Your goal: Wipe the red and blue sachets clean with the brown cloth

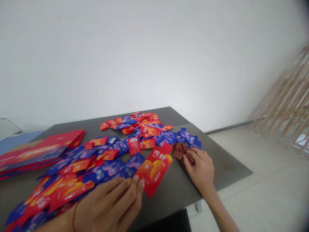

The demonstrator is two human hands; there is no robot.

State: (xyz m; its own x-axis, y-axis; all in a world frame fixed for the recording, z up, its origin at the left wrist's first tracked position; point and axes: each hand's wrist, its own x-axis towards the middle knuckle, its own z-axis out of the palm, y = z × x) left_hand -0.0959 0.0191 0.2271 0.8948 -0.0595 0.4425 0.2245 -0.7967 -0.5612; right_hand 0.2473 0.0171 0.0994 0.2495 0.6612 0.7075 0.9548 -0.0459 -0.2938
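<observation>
Dark grey tabletop (224, 161) lies before you, with bare room at its right corner beyond your right hand (199, 169) and a narrow strip along the near edge. Dozens of loose red and blue sachets (135, 129), too many to count, spread across it, beside one stack of flat red packs (36, 154). Your left hand (108, 206) is half-open, palm down – its fingertips (141, 184) touch one long red packet (154, 169). Your right hand, wrist angled inward, closes loosely on one crumpled brown cloth (181, 153).
</observation>
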